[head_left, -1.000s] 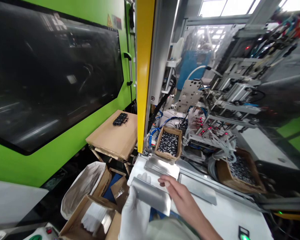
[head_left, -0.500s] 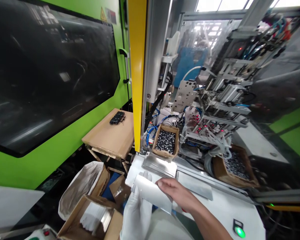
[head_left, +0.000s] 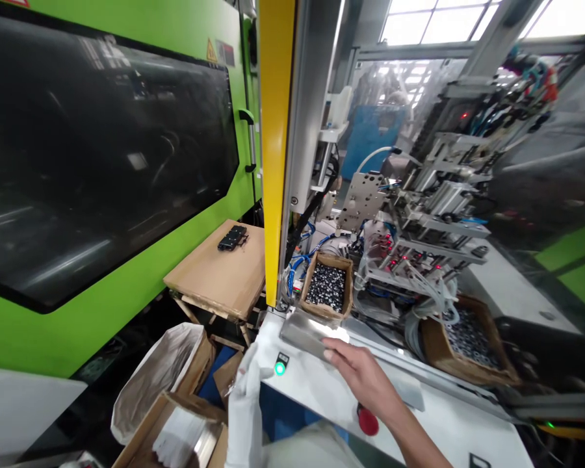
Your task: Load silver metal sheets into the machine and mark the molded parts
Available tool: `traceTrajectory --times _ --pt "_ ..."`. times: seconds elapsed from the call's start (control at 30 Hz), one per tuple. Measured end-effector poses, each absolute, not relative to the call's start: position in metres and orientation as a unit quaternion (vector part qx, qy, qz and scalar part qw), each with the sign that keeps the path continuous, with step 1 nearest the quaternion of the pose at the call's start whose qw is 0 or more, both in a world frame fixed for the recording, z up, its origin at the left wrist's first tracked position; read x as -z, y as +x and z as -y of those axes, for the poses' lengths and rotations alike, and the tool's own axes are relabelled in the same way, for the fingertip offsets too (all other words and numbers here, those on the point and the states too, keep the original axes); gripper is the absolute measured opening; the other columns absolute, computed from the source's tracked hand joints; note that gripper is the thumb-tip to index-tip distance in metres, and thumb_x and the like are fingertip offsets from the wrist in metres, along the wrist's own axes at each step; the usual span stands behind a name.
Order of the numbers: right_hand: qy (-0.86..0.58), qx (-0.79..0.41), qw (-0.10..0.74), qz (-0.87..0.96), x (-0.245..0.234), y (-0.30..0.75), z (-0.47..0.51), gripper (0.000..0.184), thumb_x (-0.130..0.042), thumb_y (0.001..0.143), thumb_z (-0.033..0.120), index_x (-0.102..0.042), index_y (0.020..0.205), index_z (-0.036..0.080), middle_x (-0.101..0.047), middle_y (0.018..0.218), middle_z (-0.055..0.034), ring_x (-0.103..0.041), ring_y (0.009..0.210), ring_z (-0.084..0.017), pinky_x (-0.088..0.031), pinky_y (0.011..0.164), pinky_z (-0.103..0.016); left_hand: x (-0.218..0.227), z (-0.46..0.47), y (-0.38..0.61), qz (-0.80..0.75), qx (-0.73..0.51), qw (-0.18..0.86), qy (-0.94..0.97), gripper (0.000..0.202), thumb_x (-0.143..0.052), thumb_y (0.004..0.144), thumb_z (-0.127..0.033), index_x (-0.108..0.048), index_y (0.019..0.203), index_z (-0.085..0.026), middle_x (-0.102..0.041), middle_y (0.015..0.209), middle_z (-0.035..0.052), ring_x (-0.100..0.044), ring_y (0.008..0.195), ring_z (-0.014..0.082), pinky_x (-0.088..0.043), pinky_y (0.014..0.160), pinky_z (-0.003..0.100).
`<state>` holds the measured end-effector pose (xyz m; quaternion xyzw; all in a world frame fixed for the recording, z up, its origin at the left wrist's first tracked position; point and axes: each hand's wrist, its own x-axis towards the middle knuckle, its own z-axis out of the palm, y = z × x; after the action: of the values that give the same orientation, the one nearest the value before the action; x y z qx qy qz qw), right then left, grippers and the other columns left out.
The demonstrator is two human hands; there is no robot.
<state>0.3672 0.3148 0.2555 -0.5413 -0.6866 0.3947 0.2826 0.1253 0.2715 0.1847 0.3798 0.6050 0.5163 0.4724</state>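
My left hand (head_left: 246, 396), in a white glove, is by the left end of the white worktop (head_left: 316, 380), close to a green-lit button (head_left: 279, 368). Its fingers point upward and look stretched out, with no object visible in them. Bare and reaching in from the right, my right hand (head_left: 358, 370) has its fingertips and thumb closed at the near edge of a flat, shiny metal plate (head_left: 302, 333) lying on the worktop. Part of that plate is covered by my fingers. A second flat plate (head_left: 412, 392) lies partly behind my right forearm.
Behind the worktop stand a carton of small dark parts (head_left: 326, 286), another parts carton (head_left: 468, 338) and a pneumatic fixture (head_left: 433, 214). A red button (head_left: 368, 421) sits beneath my forearm. At lower left is an open box (head_left: 141, 426) holding a white stack. A yellow post (head_left: 275, 156) rises beside the worktop.
The pale sheet held between both hands is no longer in view. My left hand has moved left; my right hand has reached the plate on the worktop. The view has tilted slightly up.
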Motion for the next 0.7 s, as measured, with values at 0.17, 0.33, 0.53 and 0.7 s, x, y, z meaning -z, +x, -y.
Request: traceTrajectory --times 0.17,0.33,0.53,0.7 --pt "-0.547 -0.119 0.276 0.782 -0.226 0.370 -0.330 0.040 -0.036 0.102 0.018 -0.066 0.128 0.019 -0.071 0.130 -0.0121 -0.064 0.122 -0.027 -0.048 0.107 -0.045 -0.182 -0.301 0.102 -0.683 -0.413 0.316 0.513 0.060 -0.056 0.087 -0.041 -0.046 0.139 -0.014 -0.049 0.148 0.0205 -0.045 0.142 0.0311 -0.034 0.122 0.054" --pt "-0.535 -0.073 0.223 0.812 -0.212 0.356 -0.333 0.032 -0.044 0.100 0.016 -0.067 0.122 0.021 -0.067 0.132 -0.0124 -0.059 0.124 -0.028 -0.047 0.107 -0.048 -0.211 -0.332 0.121 -0.590 -0.260 0.329 0.691 0.029 -0.058 0.082 -0.024 -0.064 0.109 -0.016 -0.046 0.152 0.0217 -0.048 0.141 0.0309 -0.041 0.118 0.050" --pt "-0.590 -0.102 0.142 0.788 -0.226 0.357 -0.331 0.035 -0.068 0.085 0.025 -0.065 0.120 0.030 -0.051 0.147 -0.0123 -0.047 0.134 -0.036 -0.037 0.110 -0.056 -0.258 -0.390 0.153 -0.408 0.011 0.151 0.900 0.032 -0.063 0.074 -0.017 -0.070 0.104 -0.008 -0.043 0.157 0.0285 -0.038 0.146 0.0446 -0.034 0.121 0.056" --pt "-0.612 -0.130 0.095 0.774 -0.238 0.355 -0.337 0.037 -0.065 0.080 0.013 -0.066 0.112 0.030 -0.055 0.135 -0.0117 -0.053 0.121 -0.034 -0.043 0.102 -0.048 -0.267 -0.425 0.166 -0.356 0.100 0.104 0.923 0.035 -0.056 0.067 -0.007 -0.070 0.100 -0.003 -0.072 0.110 0.0275 -0.066 0.112 0.0443 -0.057 0.092 0.052"
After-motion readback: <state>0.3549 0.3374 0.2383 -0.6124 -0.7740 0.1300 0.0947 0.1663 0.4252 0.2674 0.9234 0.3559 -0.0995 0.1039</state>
